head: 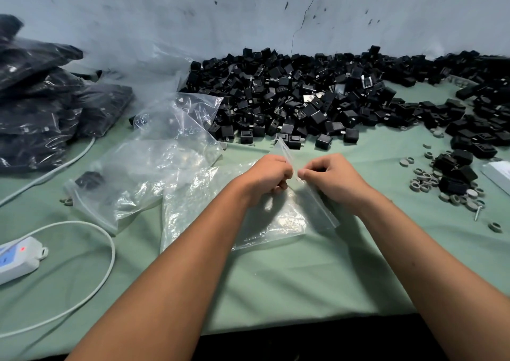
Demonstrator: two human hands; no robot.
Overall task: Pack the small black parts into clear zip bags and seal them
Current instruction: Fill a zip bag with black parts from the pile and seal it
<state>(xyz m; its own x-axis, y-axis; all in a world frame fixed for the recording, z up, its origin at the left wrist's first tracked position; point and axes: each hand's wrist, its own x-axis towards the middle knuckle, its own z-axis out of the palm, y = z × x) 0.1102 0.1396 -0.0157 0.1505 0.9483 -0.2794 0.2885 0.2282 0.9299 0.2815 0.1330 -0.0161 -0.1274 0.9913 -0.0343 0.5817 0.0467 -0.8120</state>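
Clear zip bag lies flat on the green table cover in front of the person, looks empty, its zip strip lifted up between the two hands. Left of it, a loose heap of more clear bags, mostly empty; the nearest one has one black part inside, close to its zip edge. Far left, a stack of filled bags packed dark with black parts, piled against the wall.

Big pile of small black parts runs along the back of the table, just beyond the hands, spreading to the right edge. On the right, a smaller cluster of black parts mixed with grey rings, a screw near them.

Left hand fingers curled, pinching the zip strip at the bag mouth. Right hand also curled, thumb and forefinger pinching the same strip just beside the left hand; fingertips of the two hands nearly touching. Cannot tell if the bag mouth is opened or closed at the pinch.

White power strip with red light at left edge, white cable looping across the cover.
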